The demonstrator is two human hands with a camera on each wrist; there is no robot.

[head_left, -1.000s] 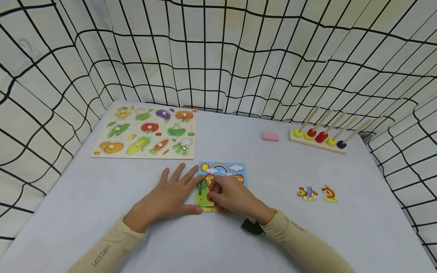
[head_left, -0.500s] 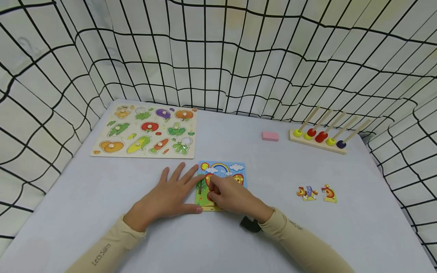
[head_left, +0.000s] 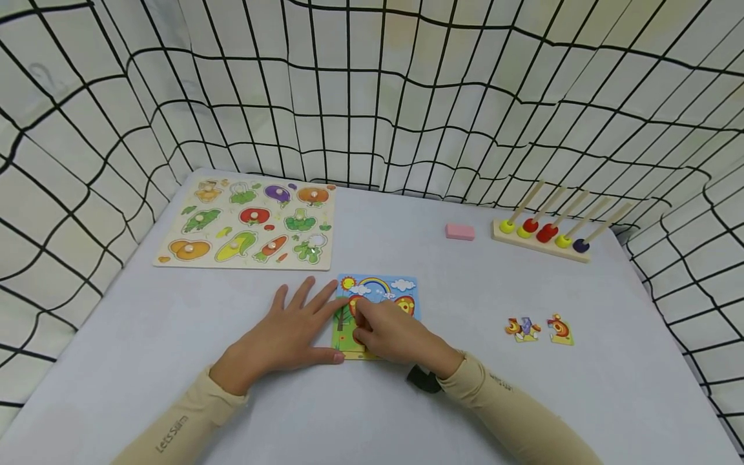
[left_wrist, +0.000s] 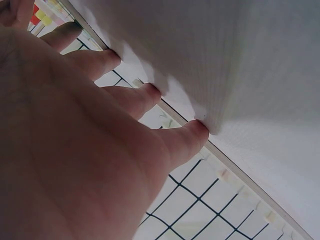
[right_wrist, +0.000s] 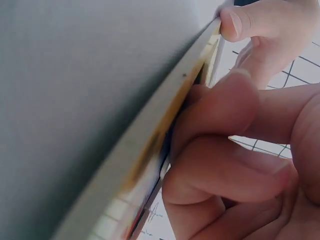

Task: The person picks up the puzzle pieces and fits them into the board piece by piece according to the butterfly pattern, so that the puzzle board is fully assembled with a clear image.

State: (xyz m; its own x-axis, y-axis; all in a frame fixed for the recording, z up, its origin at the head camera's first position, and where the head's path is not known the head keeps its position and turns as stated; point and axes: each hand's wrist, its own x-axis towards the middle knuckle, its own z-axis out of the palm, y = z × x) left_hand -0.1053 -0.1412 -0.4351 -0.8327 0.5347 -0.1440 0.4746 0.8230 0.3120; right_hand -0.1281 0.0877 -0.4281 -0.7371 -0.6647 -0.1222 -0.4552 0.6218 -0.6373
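Note:
A colourful picture puzzle board [head_left: 403, 284] with a sun and a rainbow lies flat at the middle of the table. My left hand [head_left: 285, 339] is spread beside it, its index finger and thumb touching the board's left side. On the board's lower middle, my right hand [head_left: 401, 332] has its thumb and fingers curled round a puzzle piece [head_left: 358, 345], mostly hidden beneath them. The right wrist view shows the bent fingers [right_wrist: 220, 165] against the board's face, with the left thumb [right_wrist: 235, 22] at its edge. Two loose pieces [head_left: 525, 330] [head_left: 560, 330] lie to the right.
A vegetable peg board [head_left: 244, 223] lies at the back left. A pink block [head_left: 460, 232] and a bead stand with upright pegs [head_left: 540, 244] are at the back right. Black netting surrounds the table. A dark object [head_left: 423, 380] is by the right wrist.
My right hand has sunk slightly against the board, and the piece's lower edge sits a little closer to it. The left hand has stayed in place.

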